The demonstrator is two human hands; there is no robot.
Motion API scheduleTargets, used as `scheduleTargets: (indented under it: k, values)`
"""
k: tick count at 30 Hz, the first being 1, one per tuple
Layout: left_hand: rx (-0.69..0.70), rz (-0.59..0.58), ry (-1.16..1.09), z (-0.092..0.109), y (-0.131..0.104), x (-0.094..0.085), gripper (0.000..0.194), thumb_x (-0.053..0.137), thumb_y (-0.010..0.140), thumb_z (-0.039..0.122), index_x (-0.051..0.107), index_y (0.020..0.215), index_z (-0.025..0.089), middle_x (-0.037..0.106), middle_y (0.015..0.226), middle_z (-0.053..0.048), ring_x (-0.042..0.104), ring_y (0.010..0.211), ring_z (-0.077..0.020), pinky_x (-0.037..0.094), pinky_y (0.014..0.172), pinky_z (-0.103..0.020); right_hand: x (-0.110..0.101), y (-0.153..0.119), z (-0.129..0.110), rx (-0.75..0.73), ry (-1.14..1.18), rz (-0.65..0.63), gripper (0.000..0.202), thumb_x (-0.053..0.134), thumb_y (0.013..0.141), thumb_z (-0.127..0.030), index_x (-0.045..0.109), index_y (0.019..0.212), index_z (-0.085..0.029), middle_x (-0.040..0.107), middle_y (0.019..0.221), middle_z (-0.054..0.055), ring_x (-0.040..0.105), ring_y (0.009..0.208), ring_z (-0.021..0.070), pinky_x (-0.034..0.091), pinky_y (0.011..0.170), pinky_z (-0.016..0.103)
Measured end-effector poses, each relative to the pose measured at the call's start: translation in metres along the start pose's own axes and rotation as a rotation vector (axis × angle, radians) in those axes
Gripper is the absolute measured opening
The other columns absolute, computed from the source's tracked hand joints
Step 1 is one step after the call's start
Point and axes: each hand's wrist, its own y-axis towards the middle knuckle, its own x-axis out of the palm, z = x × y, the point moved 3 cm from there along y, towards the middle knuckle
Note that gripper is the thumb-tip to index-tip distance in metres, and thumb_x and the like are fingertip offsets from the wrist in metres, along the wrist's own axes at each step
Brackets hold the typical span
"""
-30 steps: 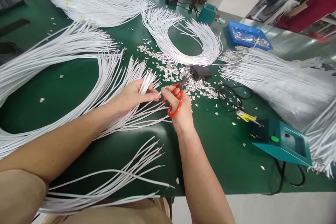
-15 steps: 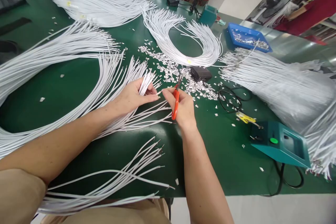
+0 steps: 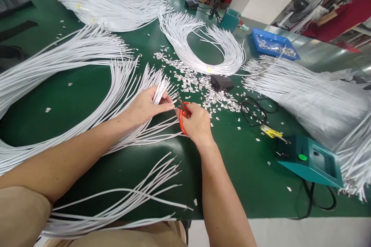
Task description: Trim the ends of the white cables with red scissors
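Note:
My left hand (image 3: 149, 104) is closed around a small bunch of white wires (image 3: 161, 89), whose ends stick up past the fingers. Close on its right, my right hand (image 3: 196, 121) grips orange-handled cutters (image 3: 182, 120), their dark jaws pointing up and left near my left fingertips. Whether the jaws touch a wire is too small to tell. More white wires fan out beneath my left forearm. A loose group of wires (image 3: 139, 191) lies near the front edge. Small silvery pieces (image 3: 188, 77) are scattered beyond my hands.
A teal device (image 3: 311, 160) with a yellow clip (image 3: 271, 131) stands at the right. Behind are a blue tray (image 3: 274, 44), a black box (image 3: 222, 83) and a curved wire bundle (image 3: 214, 67). Large wire bundles lie left and right. A person in red (image 3: 342, 17) is at the far right.
The cutters in my right hand have swung from pointing up to pointing left, with their jaws now close to my left fingertips. My left hand has barely moved.

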Motion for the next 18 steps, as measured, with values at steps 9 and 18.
scheduleTargets:
  k: [9,18]
  values:
    - [0.024,0.013,0.079,0.0013,-0.0008,0.0003,0.021,0.074,0.071,0.028,0.059,0.081,0.018,0.067,0.084,0.0,0.057,0.07,-0.0128,0.044,0.07,-0.028,0.0038,-0.0037,-0.0008,-0.086,-0.133,0.029,0.028,0.052,0.087,-0.034,0.057,0.064,-0.019,0.057,0.068,0.001,0.048,0.06,0.0131,0.03,0.064,0.029]
    - [0.031,0.011,0.036,0.0016,-0.0008,0.0011,0.02,0.072,0.074,0.027,0.055,0.079,0.019,0.069,0.079,0.002,0.064,0.074,-0.0154,0.049,0.075,-0.03,0.003,-0.0033,-0.0009,-0.088,-0.183,0.024,0.028,0.054,0.088,-0.035,0.06,0.066,-0.018,0.06,0.07,0.002,0.05,0.062,0.0133,0.03,0.062,0.028]
